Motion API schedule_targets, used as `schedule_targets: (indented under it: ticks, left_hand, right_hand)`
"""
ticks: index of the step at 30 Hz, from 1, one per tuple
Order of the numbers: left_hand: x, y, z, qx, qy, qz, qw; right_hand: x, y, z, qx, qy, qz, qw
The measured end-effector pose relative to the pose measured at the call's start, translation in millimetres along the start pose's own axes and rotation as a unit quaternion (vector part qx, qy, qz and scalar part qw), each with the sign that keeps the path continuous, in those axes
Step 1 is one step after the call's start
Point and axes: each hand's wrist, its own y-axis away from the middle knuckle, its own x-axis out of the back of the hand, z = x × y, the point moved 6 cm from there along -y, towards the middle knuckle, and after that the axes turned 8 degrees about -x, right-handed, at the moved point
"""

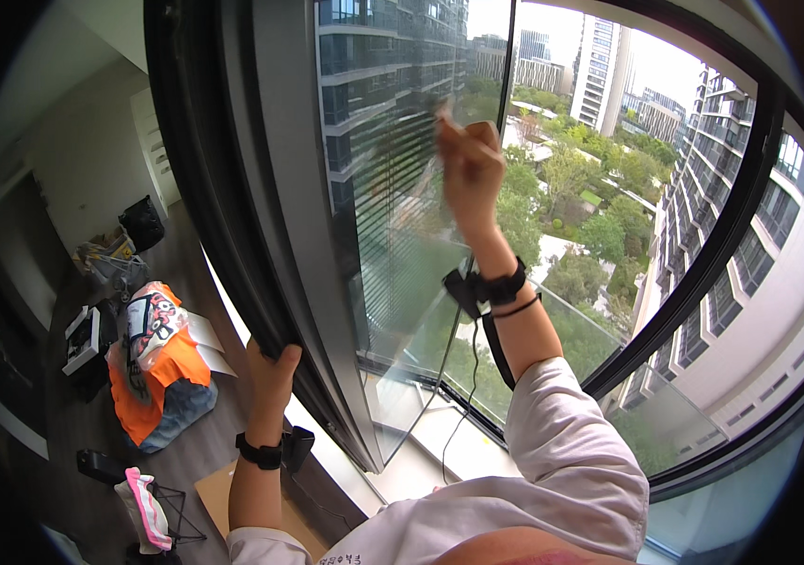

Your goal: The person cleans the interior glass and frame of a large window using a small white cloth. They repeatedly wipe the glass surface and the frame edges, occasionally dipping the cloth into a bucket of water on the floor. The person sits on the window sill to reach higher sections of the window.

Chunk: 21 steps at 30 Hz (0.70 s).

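Observation:
My left hand (pixel 271 371) grips the dark edge of an open window sash frame (pixel 268 212), its thumb lying over the near side. My right hand (pixel 471 169) is raised in front of the sash's glass pane (pixel 402 191), with the fingers curled and blurred. A faint, blurred shape shows at its fingertips; whether that is a reflection or something held cannot be told. Each wrist wears a black strap with a small box; a thin cable (pixel 474 381) hangs from the right one. The pane reflects a building and slatted lines.
Behind the sash lies a white sill (pixel 409 470). Beyond the outer window frame (pixel 691 282) are trees and tall buildings. On the dark floor at left stand a chair draped with orange cloth (pixel 137 395), a black bag (pixel 141 222), and a cardboard piece (pixel 215 487).

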Motion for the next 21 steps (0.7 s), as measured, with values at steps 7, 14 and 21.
schedule_targets:
  ticks: [7, 14, 21]
  left_hand:
    - [9, 2, -10, -0.007, -0.043, 0.01, 0.999]
    - [19, 6, -30, 0.024, -0.007, -0.011, 1.0]
    - [22, 3, -36, 0.031, 0.001, -0.007, 0.999]
  right_hand:
    - [-18, 70, -70, 0.057, -0.079, -0.076, 0.992]
    - [59, 26, 193, -0.312, -0.046, 0.124, 0.941]
    - [-1, 104, -19, -0.082, -0.056, -0.077, 0.992]
